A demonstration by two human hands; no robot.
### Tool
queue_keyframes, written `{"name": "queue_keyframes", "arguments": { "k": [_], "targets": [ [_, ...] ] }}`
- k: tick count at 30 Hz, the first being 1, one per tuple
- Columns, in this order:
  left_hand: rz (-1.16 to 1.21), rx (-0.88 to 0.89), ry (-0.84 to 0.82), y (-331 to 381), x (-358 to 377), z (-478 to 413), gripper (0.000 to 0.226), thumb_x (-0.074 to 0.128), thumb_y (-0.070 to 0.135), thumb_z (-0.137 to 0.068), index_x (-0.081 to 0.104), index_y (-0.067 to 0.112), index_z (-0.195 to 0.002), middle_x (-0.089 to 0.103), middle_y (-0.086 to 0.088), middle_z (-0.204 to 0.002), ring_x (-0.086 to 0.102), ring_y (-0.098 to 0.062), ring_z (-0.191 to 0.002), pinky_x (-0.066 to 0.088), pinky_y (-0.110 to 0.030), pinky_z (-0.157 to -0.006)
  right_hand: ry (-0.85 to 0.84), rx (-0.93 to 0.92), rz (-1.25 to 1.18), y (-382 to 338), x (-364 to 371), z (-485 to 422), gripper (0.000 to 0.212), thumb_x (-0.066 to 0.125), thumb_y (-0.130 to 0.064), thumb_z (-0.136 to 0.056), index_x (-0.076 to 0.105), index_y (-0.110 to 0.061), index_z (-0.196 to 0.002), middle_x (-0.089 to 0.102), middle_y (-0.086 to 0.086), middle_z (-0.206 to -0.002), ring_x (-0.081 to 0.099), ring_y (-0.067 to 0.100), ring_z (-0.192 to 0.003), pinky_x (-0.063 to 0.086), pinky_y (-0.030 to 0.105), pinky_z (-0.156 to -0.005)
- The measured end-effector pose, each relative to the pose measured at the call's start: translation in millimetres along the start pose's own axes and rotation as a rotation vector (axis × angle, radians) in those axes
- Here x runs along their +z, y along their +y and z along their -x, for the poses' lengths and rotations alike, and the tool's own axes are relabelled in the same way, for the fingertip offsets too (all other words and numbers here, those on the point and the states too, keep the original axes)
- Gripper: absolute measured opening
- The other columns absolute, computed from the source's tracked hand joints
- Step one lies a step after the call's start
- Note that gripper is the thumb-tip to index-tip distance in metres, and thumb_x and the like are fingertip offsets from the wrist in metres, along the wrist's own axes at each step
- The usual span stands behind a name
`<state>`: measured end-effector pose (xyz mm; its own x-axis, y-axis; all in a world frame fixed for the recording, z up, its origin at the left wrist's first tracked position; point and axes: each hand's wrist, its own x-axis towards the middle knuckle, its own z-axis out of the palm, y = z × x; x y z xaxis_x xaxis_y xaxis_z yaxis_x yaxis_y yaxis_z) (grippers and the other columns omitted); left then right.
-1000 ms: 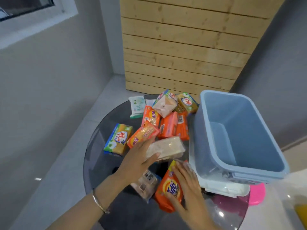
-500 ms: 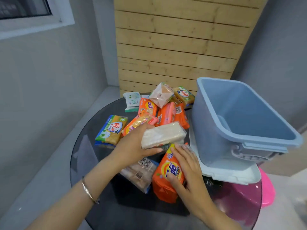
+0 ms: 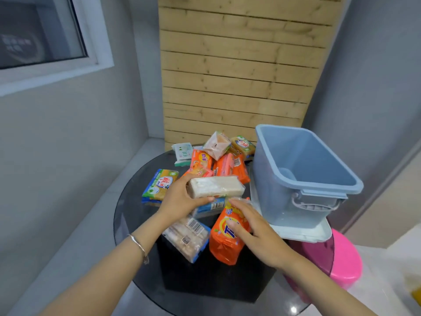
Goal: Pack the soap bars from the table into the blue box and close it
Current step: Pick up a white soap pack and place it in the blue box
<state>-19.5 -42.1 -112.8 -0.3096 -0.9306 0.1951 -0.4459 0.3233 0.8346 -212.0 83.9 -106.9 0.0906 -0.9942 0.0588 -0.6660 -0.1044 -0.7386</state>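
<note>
My left hand (image 3: 180, 199) grips a beige soap bar in clear wrap (image 3: 216, 186), lifted a little above the pile. My right hand (image 3: 255, 233) lies on the orange Tide pack (image 3: 224, 242), fingers wrapping its top edge. The empty blue box (image 3: 303, 179) stands open at the right of the round dark glass table (image 3: 136, 224), resting on its pale lid (image 3: 303, 233). Several more soap bars lie behind my hands: a green-yellow pack (image 3: 159, 184), orange bars (image 3: 224, 165), a white-green pack (image 3: 182, 152) and a clear-wrapped multipack (image 3: 186, 238).
A pink stool (image 3: 344, 261) stands below the table's right edge. A wooden slat panel (image 3: 239, 71) rises behind the table, with grey walls on both sides and a window (image 3: 41, 30) at the upper left.
My left hand has raised the beige bar off the pile and carried it slightly right. My right hand has settled further onto the Tide pack. The view has tilted upward.
</note>
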Motion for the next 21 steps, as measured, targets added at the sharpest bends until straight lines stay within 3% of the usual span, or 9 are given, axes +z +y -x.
{"name": "queue_keyframes", "arguments": {
  "k": [3,5,8,10,12,13,16,18,21],
  "targets": [
    [0.061,0.030,0.074,10,-11,4,0.063,0.083,0.048,-0.056,0.056,0.027,-0.109,0.065,0.015,-0.101,0.061,-0.001,-0.094,0.051,-0.015,-0.074,-0.028,-0.063,0.042,-14,-5,-2,0.078,0.047,-0.066,-0.081,0.021,-0.034,-0.148,0.021,-0.026,-0.146,0.017,0.001,-0.144,0.019,0.023,-0.117],
    [0.107,0.055,0.094,19,-25,7,0.062,0.085,0.047,-0.053,0.058,0.028,-0.106,0.068,0.015,-0.099,0.064,0.001,-0.092,0.051,-0.016,-0.075,0.027,-0.150,0.086,-30,-12,-5,0.087,0.057,-0.060,-0.079,0.015,-0.031,-0.150,0.016,-0.024,-0.151,0.015,0.000,-0.144,0.024,0.032,-0.119],
    [0.136,0.107,0.036,43,-57,10,0.063,0.088,0.042,-0.052,0.061,0.029,-0.108,0.071,0.011,-0.101,0.066,0.000,-0.094,0.054,-0.021,-0.082,0.127,-0.242,0.094,-68,-39,-19,0.100,0.067,-0.057,-0.070,0.014,-0.030,-0.151,0.014,-0.017,-0.157,0.016,0.004,-0.146,0.031,0.040,-0.116],
    [0.167,0.143,-0.038,64,-81,16,0.064,0.089,0.038,-0.051,0.063,0.029,-0.109,0.073,0.009,-0.101,0.068,-0.003,-0.095,0.056,-0.024,-0.085,0.061,-0.224,0.164,-97,-60,-31,0.106,0.074,-0.054,-0.067,0.015,-0.025,-0.151,0.022,-0.009,-0.158,0.021,0.006,-0.145,0.026,0.036,-0.118],
    [0.198,0.173,-0.119,88,-105,23,0.063,0.088,0.038,-0.051,0.064,0.030,-0.109,0.074,0.008,-0.103,0.069,-0.006,-0.097,0.056,-0.025,-0.084,-0.116,-0.167,0.186,-124,-75,-38,0.096,0.077,-0.048,-0.068,0.029,-0.023,-0.147,0.044,-0.011,-0.144,0.039,0.002,-0.133,0.033,0.030,-0.114],
    [0.209,0.187,-0.161,99,-115,26,0.062,0.088,0.035,-0.053,0.065,0.028,-0.109,0.074,0.007,-0.103,0.069,-0.008,-0.097,0.056,-0.024,-0.083,-0.187,-0.164,0.199,-137,-79,-41,0.081,0.078,-0.045,-0.070,0.041,-0.023,-0.139,0.055,-0.013,-0.130,0.050,0.001,-0.122,0.040,0.027,-0.107],
    [0.255,0.209,-0.239,124,-138,31,0.055,0.086,0.023,-0.061,0.065,0.022,-0.112,0.075,0.001,-0.101,0.071,-0.013,-0.094,0.057,-0.024,-0.081,-0.262,-0.183,0.193,-167,-80,-43,0.041,0.079,-0.039,-0.071,0.058,-0.032,-0.105,0.067,-0.018,-0.095,0.063,-0.004,-0.090,0.051,0.017,-0.077],
    [0.290,0.210,-0.240,136,-144,30,0.056,0.084,0.021,-0.061,0.065,0.020,-0.114,0.074,-0.003,-0.101,0.070,-0.016,-0.093,0.057,-0.029,-0.083,-0.249,-0.171,0.103,-178,-84,-42,0.036,0.082,-0.033,-0.070,0.057,-0.036,-0.097,0.069,-0.024,-0.087,0.064,-0.008,-0.082,0.049,0.010,-0.068],
    [0.335,0.218,-0.252,152,-141,19,0.060,0.086,0.020,-0.060,0.064,0.021,-0.115,0.074,-0.005,-0.100,0.071,-0.016,-0.090,0.056,-0.030,-0.082,-0.169,-0.162,-0.010,-176,-91,-40,0.045,0.085,-0.028,-0.065,0.060,-0.032,-0.102,0.073,-0.016,-0.093,0.069,0.001,-0.088,0.054,0.017,-0.073]
  ]
}}
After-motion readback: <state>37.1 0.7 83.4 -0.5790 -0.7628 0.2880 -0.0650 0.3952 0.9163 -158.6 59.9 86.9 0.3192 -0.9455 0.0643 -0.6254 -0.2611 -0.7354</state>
